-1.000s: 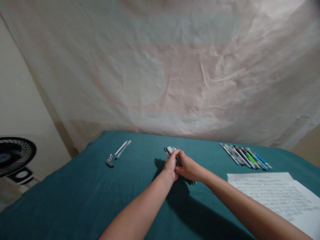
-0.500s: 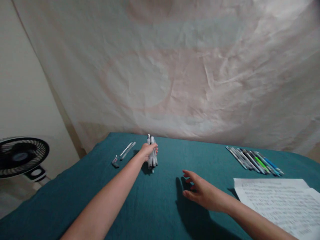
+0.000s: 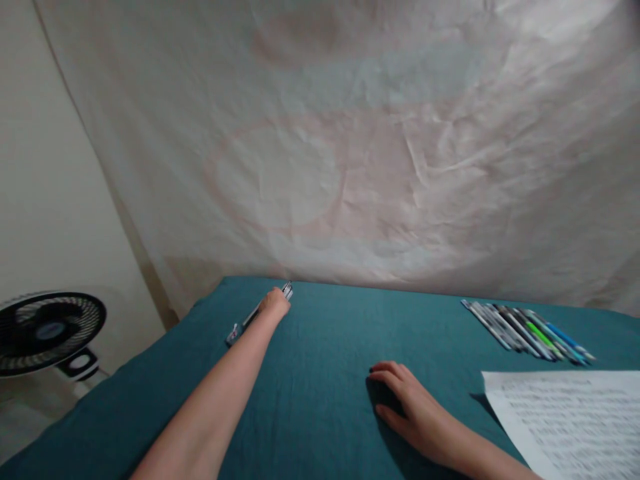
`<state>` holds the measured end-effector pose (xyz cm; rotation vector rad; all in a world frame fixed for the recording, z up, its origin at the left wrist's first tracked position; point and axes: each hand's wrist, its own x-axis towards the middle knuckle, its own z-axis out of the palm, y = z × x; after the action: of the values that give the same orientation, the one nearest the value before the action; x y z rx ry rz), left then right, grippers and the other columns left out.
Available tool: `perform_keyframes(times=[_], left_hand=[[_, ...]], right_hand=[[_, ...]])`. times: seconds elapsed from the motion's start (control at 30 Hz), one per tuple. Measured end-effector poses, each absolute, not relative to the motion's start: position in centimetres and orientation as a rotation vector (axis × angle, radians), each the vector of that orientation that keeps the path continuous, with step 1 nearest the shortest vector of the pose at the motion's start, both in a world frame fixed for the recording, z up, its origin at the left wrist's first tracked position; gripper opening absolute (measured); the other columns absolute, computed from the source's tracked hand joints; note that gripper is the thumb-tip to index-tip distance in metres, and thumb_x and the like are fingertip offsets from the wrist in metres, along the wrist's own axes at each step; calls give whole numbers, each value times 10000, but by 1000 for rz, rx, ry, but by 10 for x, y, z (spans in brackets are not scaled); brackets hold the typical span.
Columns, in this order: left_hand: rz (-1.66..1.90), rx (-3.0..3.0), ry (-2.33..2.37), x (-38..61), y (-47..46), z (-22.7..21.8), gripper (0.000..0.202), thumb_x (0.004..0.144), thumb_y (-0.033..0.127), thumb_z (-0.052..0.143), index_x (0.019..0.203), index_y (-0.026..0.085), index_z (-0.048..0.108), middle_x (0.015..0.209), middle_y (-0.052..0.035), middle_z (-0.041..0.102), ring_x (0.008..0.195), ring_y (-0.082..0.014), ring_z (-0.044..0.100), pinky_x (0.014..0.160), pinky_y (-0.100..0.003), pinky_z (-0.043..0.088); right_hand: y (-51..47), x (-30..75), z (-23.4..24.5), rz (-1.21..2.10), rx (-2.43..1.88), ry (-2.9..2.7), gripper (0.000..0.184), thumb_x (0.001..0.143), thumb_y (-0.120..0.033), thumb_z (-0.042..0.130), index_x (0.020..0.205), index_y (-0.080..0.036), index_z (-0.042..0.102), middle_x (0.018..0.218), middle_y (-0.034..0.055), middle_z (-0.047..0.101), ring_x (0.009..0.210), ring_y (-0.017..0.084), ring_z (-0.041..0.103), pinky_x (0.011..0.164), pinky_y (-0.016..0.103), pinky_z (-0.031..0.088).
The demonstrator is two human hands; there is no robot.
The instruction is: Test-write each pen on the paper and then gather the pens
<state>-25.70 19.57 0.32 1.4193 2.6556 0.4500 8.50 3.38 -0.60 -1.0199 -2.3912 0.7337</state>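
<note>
My left hand (image 3: 275, 305) is closed around a bundle of pens (image 3: 287, 291) at the far left of the table; only the pens' ends show past my fingers. Just below that hand, a small dark-and-clear object (image 3: 233, 335) lies on the cloth, partly beside my forearm. Loose pens near it are mostly hidden by the hand and arm. My right hand (image 3: 407, 403) rests low over the middle of the table, fingers apart and slightly curled, holding nothing.
A row of pens (image 3: 530, 333), with green and blue ones among them, lies at the right. In front of it is a written paper sheet (image 3: 565, 420). A black fan (image 3: 50, 333) stands left of the green tablecloth (image 3: 320, 373). A pale sheet (image 3: 375, 167) hangs behind.
My left hand has moved left with the pen bundle, over the loose pens, and turned its back upward. My right hand has lowered slightly. The view has tilted a little upward.
</note>
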Motion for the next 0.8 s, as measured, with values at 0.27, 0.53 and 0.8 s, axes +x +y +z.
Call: perform_keyframes(times=[0.27,0.53,0.8], left_hand=[[362,1659,2747,-248,181,-2,482,694,370,580,1074,101,455,1103,-188,529,992,-281,530,788,-329,406],[312,1785,2760,-237,160,0,479,727,452,514,1081,135,452,1132,-173,508,1062,-300,460,840,-385,359],[294,1761,2741,-231,160,-14,596,755,500,424,1198,104,384,1200,-219,456,1074,-330,447,828,-406,352]], right_hand=[[35,84,-4,750,-1045,-2398,354,733,-172,499,1087,-198,510,1157,86,456,1058,205,427,923,353,348],[33,85,-2,723,-1031,-2399,343,743,-170,490,1083,-201,513,1149,83,462,1051,200,428,917,345,351],[33,84,-3,713,-1038,-2403,336,740,-163,492,1073,-196,519,1144,81,466,1044,197,429,919,347,348]])
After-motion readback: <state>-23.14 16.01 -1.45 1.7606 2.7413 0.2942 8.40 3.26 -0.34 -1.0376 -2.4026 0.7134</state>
